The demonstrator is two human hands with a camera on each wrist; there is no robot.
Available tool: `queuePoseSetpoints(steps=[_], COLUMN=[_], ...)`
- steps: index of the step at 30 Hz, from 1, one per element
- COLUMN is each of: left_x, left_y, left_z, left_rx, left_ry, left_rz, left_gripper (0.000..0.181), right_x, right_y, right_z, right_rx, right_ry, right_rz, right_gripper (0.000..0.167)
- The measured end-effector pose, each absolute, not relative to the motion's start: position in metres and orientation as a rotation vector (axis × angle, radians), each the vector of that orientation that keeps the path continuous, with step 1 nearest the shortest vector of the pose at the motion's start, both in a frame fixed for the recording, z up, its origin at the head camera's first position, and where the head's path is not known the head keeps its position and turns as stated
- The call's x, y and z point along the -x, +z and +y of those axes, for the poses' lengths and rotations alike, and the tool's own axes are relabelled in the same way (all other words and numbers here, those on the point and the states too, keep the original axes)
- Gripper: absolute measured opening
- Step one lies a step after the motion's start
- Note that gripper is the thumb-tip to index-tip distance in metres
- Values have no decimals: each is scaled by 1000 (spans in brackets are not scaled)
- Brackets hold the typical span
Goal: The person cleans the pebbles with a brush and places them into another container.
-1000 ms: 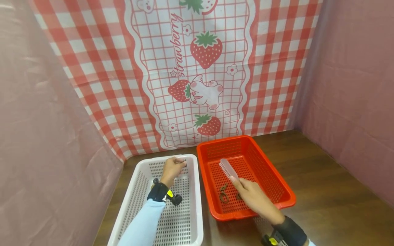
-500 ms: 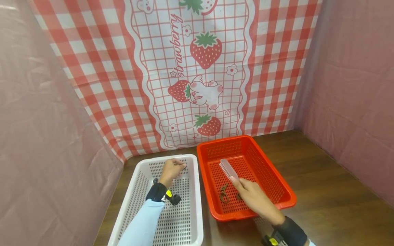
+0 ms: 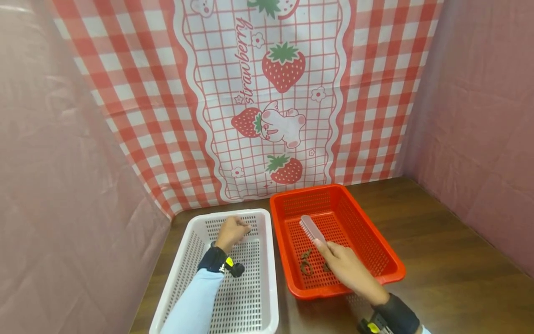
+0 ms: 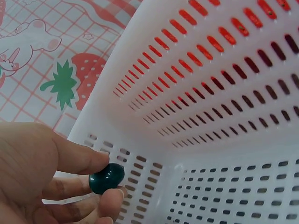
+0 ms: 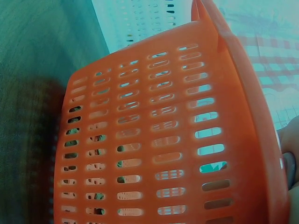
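Over the far end of the white basket (image 3: pixel 267 278), my left hand (image 3: pixel 232 234) pinches a small glossy dark green oval piece (image 4: pixel 106 178) between thumb and fingers. Whether it is a stone or part of something larger cannot be told. My right hand (image 3: pixel 348 266) grips the handle of a pink hairbrush (image 3: pixel 312 228). The brush hangs over the red basket (image 3: pixel 288 278) with its pale bristles facing left. Beneath it, brownish scissors-like or ring-shaped items (image 3: pixel 306 266) lie on the red basket's floor. In the right wrist view, the basket wall dominates and only a bit of hand shows.
Both baskets stand side by side on a brown wooden table (image 3: pixel 438 260). A strawberry-print checked cloth (image 3: pixel 283 120) hangs behind, and pink cloth (image 3: pixel 475 116) hangs at the sides. A dark round item (image 3: pixel 213 244) shows beside the left wrist, partly hidden.
The head view has shifted slightly. My left hand has dipped a little toward me inside the white basket, still pinching the green piece. My right hand and the hairbrush stay put.
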State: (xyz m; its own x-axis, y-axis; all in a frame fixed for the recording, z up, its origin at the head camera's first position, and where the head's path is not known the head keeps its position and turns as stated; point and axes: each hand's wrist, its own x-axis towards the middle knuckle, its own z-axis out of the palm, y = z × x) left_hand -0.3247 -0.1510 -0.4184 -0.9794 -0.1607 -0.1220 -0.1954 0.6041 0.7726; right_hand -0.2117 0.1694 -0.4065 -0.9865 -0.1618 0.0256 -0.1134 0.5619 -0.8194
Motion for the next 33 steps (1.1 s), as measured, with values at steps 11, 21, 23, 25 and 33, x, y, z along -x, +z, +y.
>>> queuePoseSetpoints(steps=[11,21,23,25,33], left_x=[327,323,322,322,322], left_y=[-418,-417,-416,-415,-420], left_z=[-159,-163,-164,-166,-169], left_rx=[297,261,242,236,290], left_ry=[1202,1096,1081,1081,1063], left_rz=[2823,2904,2926,2926,2869], left_gripper=[19,15,13,12,23], right_x=[213,212,212,212,210], right_y=[-407,-407,-406,-405,-405], right_z=[170,170,169,169,170], right_rx=[253,241,224,211,198], right_ry=[-1397,-1403,-1413,-1417,-1399], right_rz=[2746,2773,2777,2783,2788], right_gripper=[52,51,51,52,52])
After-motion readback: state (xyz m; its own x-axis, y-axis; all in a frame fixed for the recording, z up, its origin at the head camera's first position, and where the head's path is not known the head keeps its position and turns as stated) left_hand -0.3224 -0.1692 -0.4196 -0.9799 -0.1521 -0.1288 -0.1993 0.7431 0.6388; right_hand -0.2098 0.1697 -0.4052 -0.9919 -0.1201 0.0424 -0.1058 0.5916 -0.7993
